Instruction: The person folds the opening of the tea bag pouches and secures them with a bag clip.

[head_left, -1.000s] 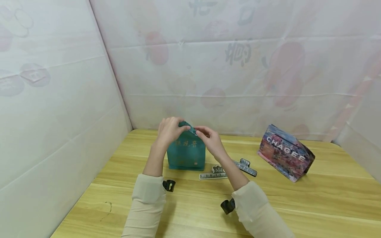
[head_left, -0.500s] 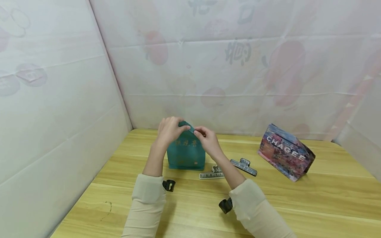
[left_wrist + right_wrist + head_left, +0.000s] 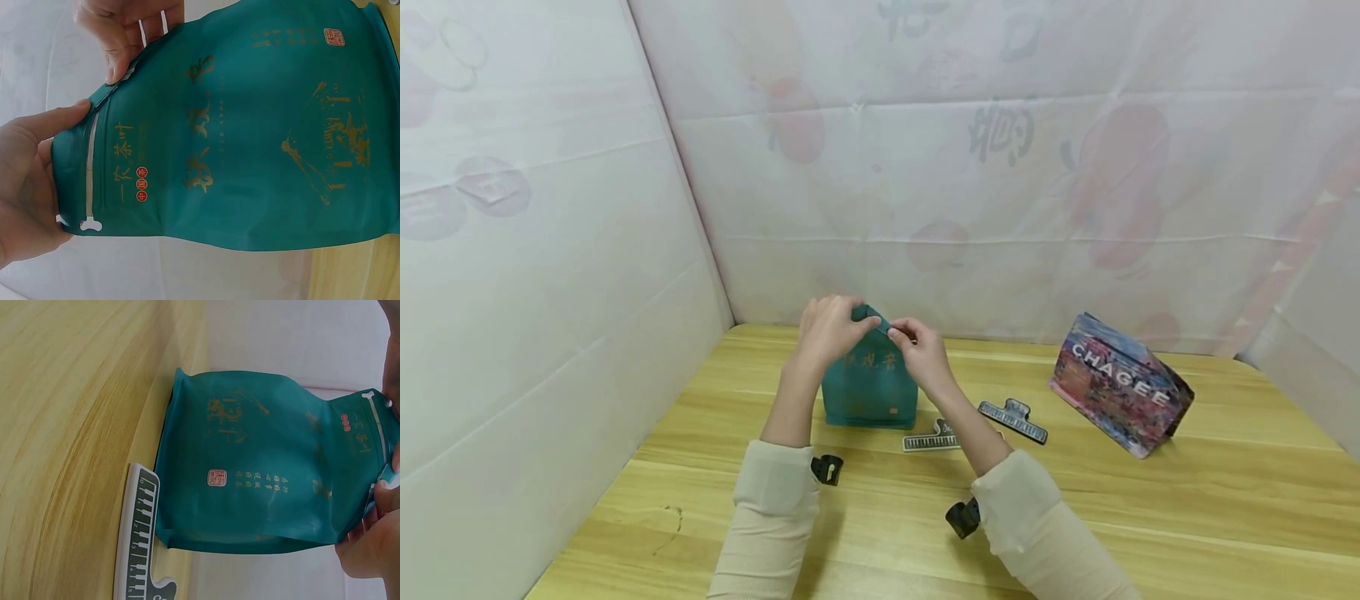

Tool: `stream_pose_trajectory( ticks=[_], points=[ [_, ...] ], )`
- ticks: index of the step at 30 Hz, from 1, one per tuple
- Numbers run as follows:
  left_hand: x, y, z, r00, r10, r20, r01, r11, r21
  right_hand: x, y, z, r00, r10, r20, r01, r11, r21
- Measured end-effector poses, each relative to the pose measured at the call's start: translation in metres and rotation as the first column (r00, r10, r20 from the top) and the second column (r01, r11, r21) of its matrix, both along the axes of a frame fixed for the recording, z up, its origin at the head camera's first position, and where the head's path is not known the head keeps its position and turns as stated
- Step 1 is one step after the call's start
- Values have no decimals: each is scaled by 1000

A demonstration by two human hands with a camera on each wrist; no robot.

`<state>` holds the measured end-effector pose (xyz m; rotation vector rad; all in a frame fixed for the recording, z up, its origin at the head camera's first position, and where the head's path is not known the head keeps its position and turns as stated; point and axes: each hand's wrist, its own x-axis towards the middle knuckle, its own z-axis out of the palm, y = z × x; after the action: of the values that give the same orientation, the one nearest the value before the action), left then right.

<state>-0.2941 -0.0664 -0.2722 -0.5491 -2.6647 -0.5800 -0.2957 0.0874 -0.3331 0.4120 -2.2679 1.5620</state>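
A teal tea bag [image 3: 868,398] with gold lettering stands upright near the back of the table. My left hand [image 3: 829,332] grips its top edge at the left, thumb on the front and fingers behind. At the right part of that edge, my right hand [image 3: 925,357] pinches the bag between thumb and fingers. The left wrist view shows a pale tear strip [image 3: 92,169] running below the top edge, with a notched tab at one end. In the right wrist view, the bag's top is bent where the right fingers [image 3: 370,540] hold it.
A white-edged clip with a piano-key print [image 3: 928,442] lies before the bag, partly behind the right forearm. A black-edged one [image 3: 1015,419] lies farther right. The colourful CHAGEE bag [image 3: 1120,383] leans at the right. White cloth walls [image 3: 880,183] enclose the table [image 3: 1150,533].
My right hand has shifted slightly left along the bag's top edge, and its forearm has swung left, showing more of the black-edged clip. The left hand stays in place.
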Motion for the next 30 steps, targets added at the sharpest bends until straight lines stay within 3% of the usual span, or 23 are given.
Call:
stream_pose_trajectory(
  ticks=[15, 30],
  points=[
    [1, 3, -3, 999, 13, 31, -15, 998, 55, 2, 0, -1, 1000, -14, -3, 14, 1000, 3],
    [-2, 6, -4, 999, 33, -6, -32, 996, 80, 0, -1, -1, 1000, -8, 23, 9, 1000, -20]
  ],
)
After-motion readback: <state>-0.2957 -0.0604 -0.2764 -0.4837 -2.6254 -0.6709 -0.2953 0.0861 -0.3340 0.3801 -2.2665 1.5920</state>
